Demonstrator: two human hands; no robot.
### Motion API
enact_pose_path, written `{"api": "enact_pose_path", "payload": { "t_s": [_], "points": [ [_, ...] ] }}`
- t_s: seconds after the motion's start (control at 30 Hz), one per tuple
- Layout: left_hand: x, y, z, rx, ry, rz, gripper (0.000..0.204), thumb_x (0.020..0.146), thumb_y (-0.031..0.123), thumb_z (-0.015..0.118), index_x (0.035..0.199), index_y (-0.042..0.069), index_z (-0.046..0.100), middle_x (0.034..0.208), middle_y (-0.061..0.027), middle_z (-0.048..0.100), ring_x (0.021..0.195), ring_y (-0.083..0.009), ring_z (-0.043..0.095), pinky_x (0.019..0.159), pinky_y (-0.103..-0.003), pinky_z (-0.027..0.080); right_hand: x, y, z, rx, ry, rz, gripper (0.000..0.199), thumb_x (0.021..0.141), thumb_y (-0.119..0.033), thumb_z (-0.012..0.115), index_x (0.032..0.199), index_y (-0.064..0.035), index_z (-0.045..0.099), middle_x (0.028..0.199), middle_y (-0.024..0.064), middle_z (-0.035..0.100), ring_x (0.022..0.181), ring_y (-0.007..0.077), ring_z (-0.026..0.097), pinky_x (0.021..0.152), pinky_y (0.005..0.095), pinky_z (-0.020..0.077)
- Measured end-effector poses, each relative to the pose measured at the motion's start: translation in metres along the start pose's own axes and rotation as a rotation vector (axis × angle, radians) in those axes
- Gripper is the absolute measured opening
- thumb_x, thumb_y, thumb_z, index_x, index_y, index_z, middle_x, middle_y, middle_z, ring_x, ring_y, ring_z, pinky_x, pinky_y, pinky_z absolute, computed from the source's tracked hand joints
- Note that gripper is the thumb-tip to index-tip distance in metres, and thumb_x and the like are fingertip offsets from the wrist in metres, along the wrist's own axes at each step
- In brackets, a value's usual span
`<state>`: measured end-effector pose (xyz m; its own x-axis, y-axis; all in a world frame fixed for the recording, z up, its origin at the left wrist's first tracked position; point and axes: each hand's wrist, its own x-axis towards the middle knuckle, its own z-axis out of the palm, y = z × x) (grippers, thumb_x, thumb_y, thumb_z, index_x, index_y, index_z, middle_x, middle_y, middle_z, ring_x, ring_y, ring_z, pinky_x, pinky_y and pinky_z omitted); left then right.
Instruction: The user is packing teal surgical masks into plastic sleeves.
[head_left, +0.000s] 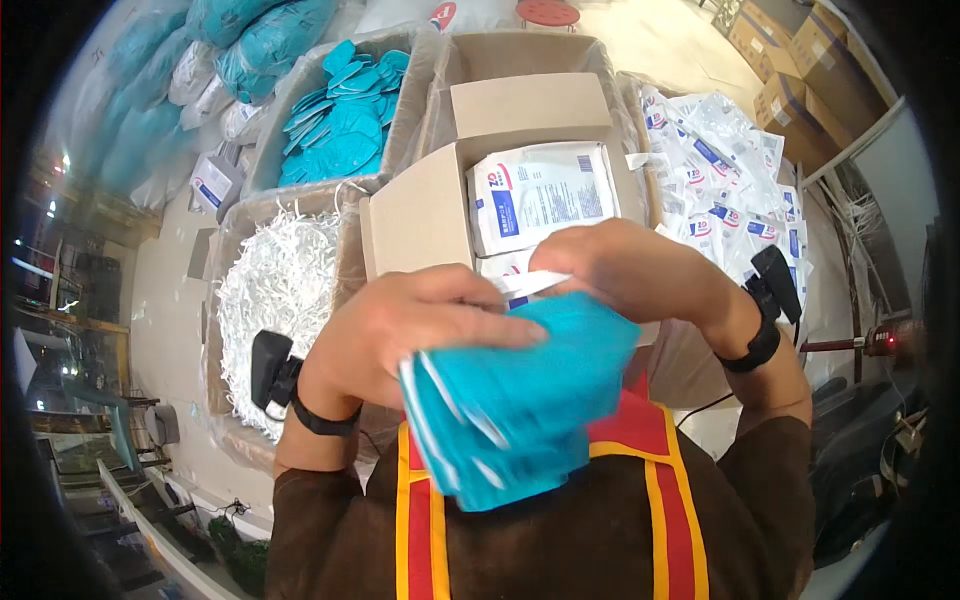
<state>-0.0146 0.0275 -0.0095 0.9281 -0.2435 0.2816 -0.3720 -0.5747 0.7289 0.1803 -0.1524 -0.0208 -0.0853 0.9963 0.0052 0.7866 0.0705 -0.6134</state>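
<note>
The teal stack (530,390) of folded pieces, blurred, is gripped in the person's left hand (425,325), thumb pressed across its top, and held above the lap at the near side of the carton. The right hand (630,265) curls just beside its far right corner, fingers bent in at a small white strip (530,284); from here I can't tell whether they pinch it.

Beyond lies pale floor (165,290). Swollen teal bags (280,45) are piled at far left, cardboard boxes (795,110) stacked at far right. Around the open carton (530,105) are lined bins of teal pieces (350,130) and white strands (280,290), plus heaped white packets (725,190) on the right. A larger white package (545,195) sits inside the carton. Farthest off stands a red stool (548,12).
</note>
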Motion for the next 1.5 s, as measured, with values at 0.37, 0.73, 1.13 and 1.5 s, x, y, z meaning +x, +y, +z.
{"api": "enact_pose_path", "payload": {
  "t_s": [0.37,0.73,1.13,1.5],
  "points": [
    [0.014,0.029,-0.004,0.559,-0.26,-0.006,0.043,0.068,0.014,0.075,0.11,0.017,0.07,0.131,-0.0167,0.054,0.104,-0.0334,0.063,0.08,-0.035,0.054,0.024,0.008,-0.041,-0.065,-0.048,-0.102,0.021,0.091,-0.018,0.056,0.105,-0.0027,0.061,0.098,0.0165,0.063,0.093,0.0364,0.06,0.081,0.0397,0.0478],
    [0.004,0.016,0.026,0.737,-0.144,-0.117,0.034,0.071,0.009,0.067,0.104,0.007,0.057,0.101,-0.0137,0.055,0.082,-0.0324,0.062,0.073,-0.039,0.052,0.01,-0.013,-0.013,-0.01,-0.098,-0.079,0.023,0.088,-0.018,0.061,0.106,-0.0032,0.06,0.095,0.0167,0.064,0.088,0.0379,0.061,0.076,0.0422,0.0486],
    [0.007,0.011,0.022,0.72,-0.1,0.029,0.016,0.078,0.011,0.059,0.093,0.007,0.057,0.09,-0.0093,0.054,0.073,-0.0272,0.061,0.068,-0.037,0.049,0.01,-0.014,-0.008,-0.039,0.034,-0.213,0.022,0.082,-0.009,0.065,0.103,-0.0037,0.061,0.095,0.0142,0.06,0.086,0.037,0.06,0.074,0.0407,0.0486],
    [0.009,0.015,0.021,0.746,-0.159,0.0,0.029,0.074,0.011,0.062,0.103,0.007,0.061,0.096,-0.0093,0.055,0.076,-0.0263,0.059,0.067,-0.036,0.05,0.01,-0.012,0.002,-0.123,-0.007,-0.108,0.015,0.08,-0.006,0.059,0.095,-0.0016,0.06,0.09,0.0166,0.061,0.086,0.0361,0.061,0.073,0.0401,0.0496]
  ]
}}
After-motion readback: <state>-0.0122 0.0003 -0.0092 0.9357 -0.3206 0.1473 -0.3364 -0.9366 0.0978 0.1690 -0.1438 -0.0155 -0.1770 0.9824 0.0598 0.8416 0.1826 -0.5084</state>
